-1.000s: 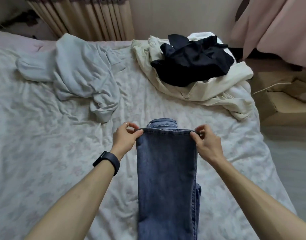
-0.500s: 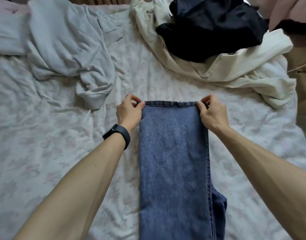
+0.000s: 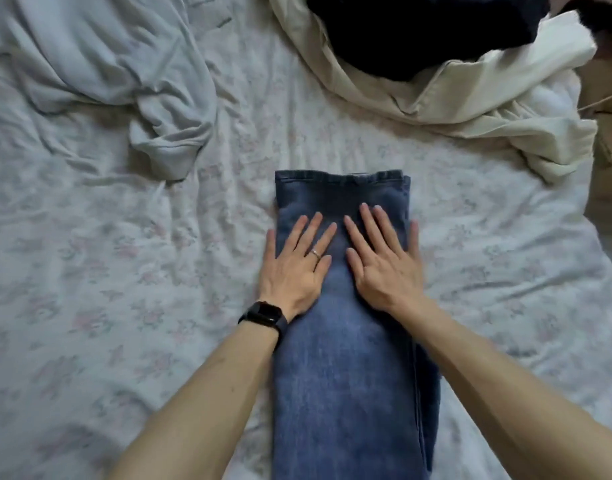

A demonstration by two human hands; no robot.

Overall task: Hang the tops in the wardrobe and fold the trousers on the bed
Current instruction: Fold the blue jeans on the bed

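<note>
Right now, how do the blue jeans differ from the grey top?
The dark blue denim jeans lie folded flat in a long strip; the pale grey soft top lies crumpled. The left hand and right hand press flat on the jeans; nothing touches the top. The jeans lie nearer the person than the top. Both rest on the flowered bed sheet.

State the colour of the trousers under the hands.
Blue denim jeans, seen in the head view.

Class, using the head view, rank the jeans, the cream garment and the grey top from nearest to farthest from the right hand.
1. jeans, directly under the right hand.
2. cream garment, upper right.
3. grey top, upper left.
</note>
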